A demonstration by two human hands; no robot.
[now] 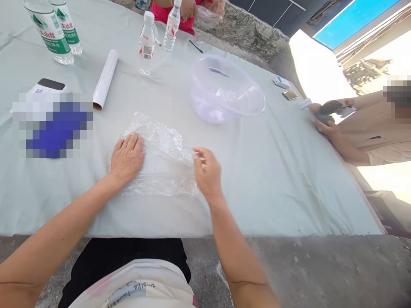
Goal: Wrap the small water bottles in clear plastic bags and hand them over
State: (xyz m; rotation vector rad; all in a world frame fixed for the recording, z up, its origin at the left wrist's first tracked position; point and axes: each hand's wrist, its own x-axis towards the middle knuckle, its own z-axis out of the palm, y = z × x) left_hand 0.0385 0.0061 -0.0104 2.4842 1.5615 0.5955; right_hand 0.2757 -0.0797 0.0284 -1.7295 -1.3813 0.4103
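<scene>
The clear plastic (163,149) lay on the table (272,192), its crumpled edge slanting far-left to near-right; long axis unclear. The left hand (128,156) pressed flat, hiding part. The right hand (208,173) curled alongside; I couldn't tell whether it pinched.

1. Two large clear plastic bottles with green-and-white labels (53,38) stand at the far left of the worktop (272,192), which a pale grey-green cloth covers.
2. Two smaller clear bottles with white caps (147,45) stand near the far edge.
3. A translucent pale-lilac plastic basin (210,105) sits to their right.
4. Near the right edge lies a small white rectangular device (281,82).
5. A person in a beige shirt (362,132) is just beyond it.
</scene>
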